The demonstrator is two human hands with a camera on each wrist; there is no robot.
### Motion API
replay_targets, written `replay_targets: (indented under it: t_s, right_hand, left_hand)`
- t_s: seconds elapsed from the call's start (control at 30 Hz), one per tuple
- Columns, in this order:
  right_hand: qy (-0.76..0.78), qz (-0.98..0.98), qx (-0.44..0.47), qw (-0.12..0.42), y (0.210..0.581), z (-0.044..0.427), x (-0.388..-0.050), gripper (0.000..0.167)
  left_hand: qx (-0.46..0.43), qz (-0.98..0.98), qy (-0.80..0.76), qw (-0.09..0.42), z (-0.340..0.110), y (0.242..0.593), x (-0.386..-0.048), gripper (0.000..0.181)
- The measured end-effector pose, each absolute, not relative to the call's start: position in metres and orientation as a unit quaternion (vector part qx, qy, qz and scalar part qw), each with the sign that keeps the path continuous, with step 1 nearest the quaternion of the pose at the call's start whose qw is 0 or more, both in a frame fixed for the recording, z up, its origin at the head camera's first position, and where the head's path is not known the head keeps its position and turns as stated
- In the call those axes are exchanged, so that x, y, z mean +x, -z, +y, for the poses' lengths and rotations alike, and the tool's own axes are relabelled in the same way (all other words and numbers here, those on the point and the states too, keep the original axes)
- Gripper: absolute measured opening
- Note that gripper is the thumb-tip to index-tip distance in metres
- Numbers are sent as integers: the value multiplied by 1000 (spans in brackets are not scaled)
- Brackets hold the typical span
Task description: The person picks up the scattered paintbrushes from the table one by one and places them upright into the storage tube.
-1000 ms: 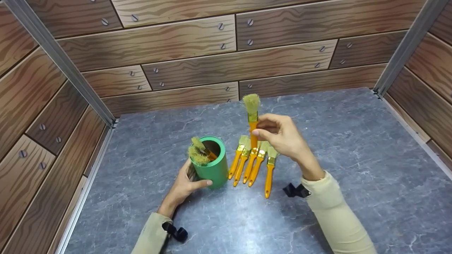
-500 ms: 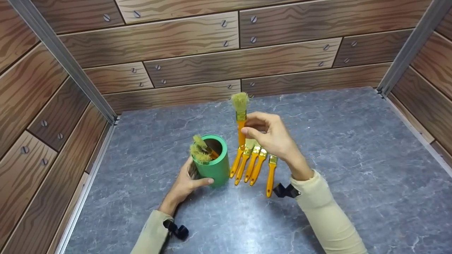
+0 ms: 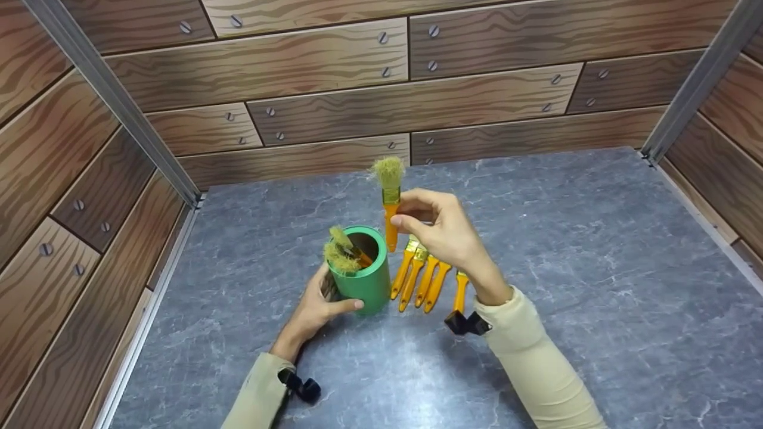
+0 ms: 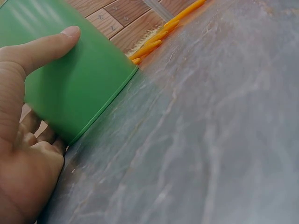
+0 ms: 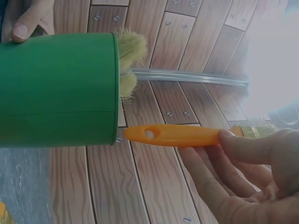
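A: Grip, right hand (image 3: 438,229)?
B: Pinching one flat paintbrush (image 3: 391,205), thumb against fingers, high on the handle near the ferrule. Brush stands upright, bristles up, its tail just beside the canister's rim.
A: Why so high?
B: Leaves the handle's lower part bare, I'd judge, keeping fingertips away from the rim.
A: Left hand (image 3: 319,307)?
B: Wrapped round the green canister (image 3: 363,289), below and left of the pinch; thumb on the near wall. Probably steadying it: the brushes inside (image 3: 341,256) lean to one side.
A: Others?
B: Loose brushes (image 3: 411,280) on the marbled tabletop (image 3: 566,238), below the pinch: four grouped, one apart under the wrist.
A: Held brush's looks?
B: Glossy orange handle, hole at the tail; gold-coloured ferrule; pale yellowish bristles, tips frayed.
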State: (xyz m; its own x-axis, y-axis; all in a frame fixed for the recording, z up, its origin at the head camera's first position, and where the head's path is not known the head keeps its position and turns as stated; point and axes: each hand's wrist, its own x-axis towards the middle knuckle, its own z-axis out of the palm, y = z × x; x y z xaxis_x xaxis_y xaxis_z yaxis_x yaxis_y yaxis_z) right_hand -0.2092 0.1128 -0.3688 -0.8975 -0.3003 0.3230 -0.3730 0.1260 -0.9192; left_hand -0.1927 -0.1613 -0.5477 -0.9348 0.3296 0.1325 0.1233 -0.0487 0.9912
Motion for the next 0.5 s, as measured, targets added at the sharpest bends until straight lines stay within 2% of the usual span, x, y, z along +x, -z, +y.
replay_targets:
  t_s: [0.5]
  right_hand:
    - [-639, -711, 285, 69, 388, 93, -213, 19]
  left_hand:
    - [170, 686, -704, 74, -162, 549, -194, 104]
